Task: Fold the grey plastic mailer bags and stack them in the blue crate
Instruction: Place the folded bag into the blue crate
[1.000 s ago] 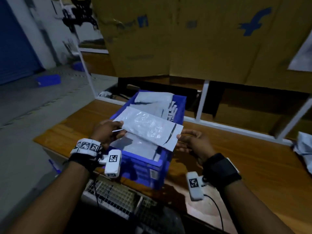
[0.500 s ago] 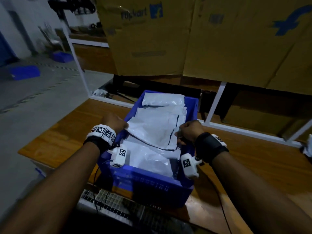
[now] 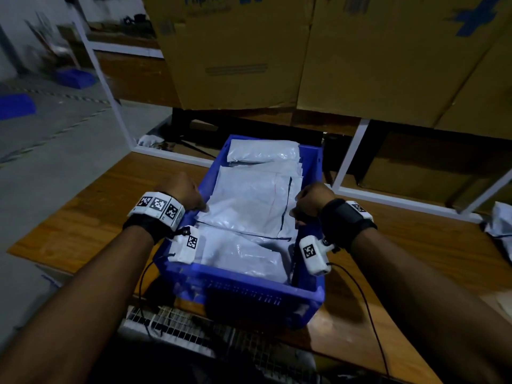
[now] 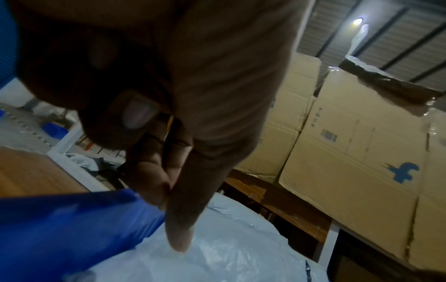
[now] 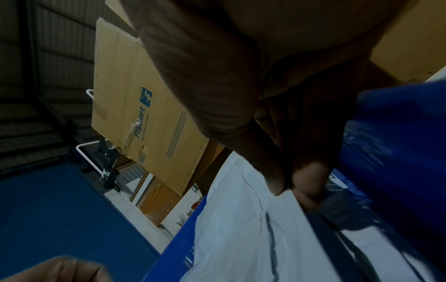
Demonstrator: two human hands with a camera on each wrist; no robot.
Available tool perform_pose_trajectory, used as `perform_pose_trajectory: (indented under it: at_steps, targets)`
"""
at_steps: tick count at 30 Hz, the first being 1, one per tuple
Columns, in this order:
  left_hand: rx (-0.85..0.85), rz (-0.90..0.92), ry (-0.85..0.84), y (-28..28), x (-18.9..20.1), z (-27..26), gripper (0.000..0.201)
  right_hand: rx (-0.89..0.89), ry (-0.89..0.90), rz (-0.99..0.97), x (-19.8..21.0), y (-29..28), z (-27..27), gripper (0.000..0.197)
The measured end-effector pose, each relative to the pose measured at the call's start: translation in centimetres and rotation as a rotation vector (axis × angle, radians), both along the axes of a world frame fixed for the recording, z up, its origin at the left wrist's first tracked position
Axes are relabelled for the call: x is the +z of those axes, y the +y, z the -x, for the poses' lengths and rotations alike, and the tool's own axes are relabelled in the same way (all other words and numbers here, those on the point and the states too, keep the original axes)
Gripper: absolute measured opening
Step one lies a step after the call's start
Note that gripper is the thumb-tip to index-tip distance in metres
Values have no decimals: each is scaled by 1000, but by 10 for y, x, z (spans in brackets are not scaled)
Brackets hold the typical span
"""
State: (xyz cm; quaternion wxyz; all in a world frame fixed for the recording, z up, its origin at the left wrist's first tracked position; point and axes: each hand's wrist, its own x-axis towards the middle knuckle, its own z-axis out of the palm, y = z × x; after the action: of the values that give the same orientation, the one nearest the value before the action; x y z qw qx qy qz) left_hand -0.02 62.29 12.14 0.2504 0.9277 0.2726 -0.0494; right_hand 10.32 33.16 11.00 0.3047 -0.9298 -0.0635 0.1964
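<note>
A blue crate [image 3: 249, 292] stands on the wooden table [image 3: 83, 217], filled with several folded grey mailer bags. The top folded mailer [image 3: 249, 200] lies across the stack in the crate's middle. My left hand [image 3: 182, 192] is at the mailer's left edge; in the left wrist view one straight finger [image 4: 179, 244] presses down on the mailer [image 4: 229, 248] beside the crate wall [image 4: 60, 219]. My right hand [image 3: 310, 200] is at the right edge; in the right wrist view its thumb and fingers [image 5: 277, 183] pinch the mailer [image 5: 241, 229] just inside the crate wall [image 5: 398, 124].
Large cardboard boxes [image 3: 332, 51] rise behind the crate on a white-framed rack [image 3: 352, 151]. Loose grey mailers [image 3: 501, 225] lie at the table's right edge. A wire mesh [image 3: 180, 328] sits below the near table edge. Blue bins [image 3: 16, 105] are on the floor, left.
Both hands have brought the folded mailer down from above the crate onto the stack inside it. The hands are now low at the crate's side walls.
</note>
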Motion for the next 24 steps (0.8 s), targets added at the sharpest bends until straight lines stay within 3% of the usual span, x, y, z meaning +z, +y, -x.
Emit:
perform_pose_trajectory:
  at_steps: [4, 12, 19, 22, 24]
  targets:
    - [-28, 39, -40, -5, 14, 1, 36, -53, -60, 116, 8, 3, 1, 22]
    - [0, 112, -115, -25, 22, 20, 32, 66, -190, 262, 20, 0, 3, 25]
    - [-45, 187, -265, -95, 50, 42, 33, 75, -260, -3, 21, -59, 4, 18]
    - [-109, 235, -414, -158, 69, 54, 29, 58, -110, -303, 23, -109, 18, 25]
    - [-163, 291, -504, -208, 72, 59, 27, 62, -70, -404, 22, -153, 30, 27]
